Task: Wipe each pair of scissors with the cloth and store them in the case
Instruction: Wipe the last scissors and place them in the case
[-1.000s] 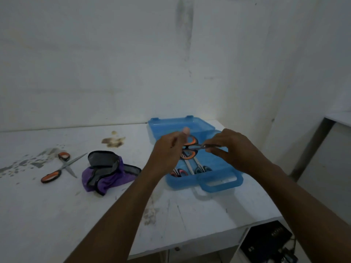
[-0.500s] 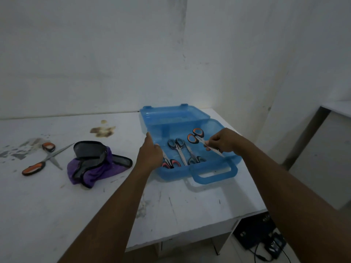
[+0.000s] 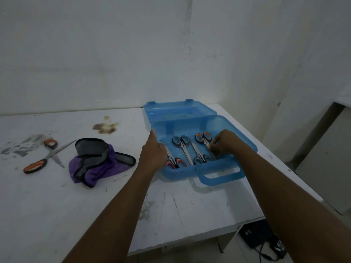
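Observation:
The blue plastic case (image 3: 218,175) lies open on the white table, its lid (image 3: 180,109) tipped back. Several pairs of scissors lie inside side by side. My right hand (image 3: 226,143) is inside the case at the right and pinches the blades of the orange-handled scissors (image 3: 203,137), which rest on the case floor. Gripping the case's left wall is my left hand (image 3: 153,152), thumb up. Another orange-handled pair (image 3: 43,158) lies open on the table at the far left. The purple cloth with black trim (image 3: 98,162) is bunched between that pair and the case.
A brown stain (image 3: 105,127) marks the table behind the cloth. The table's right edge (image 3: 284,168) runs just past the case, and its front edge is close to me. Cables and a black box (image 3: 262,238) lie on the floor below right.
Both hands held the orange-handled scissors above the case; my right hand has lowered them into the case. My left hand let go and moved to the case's left wall.

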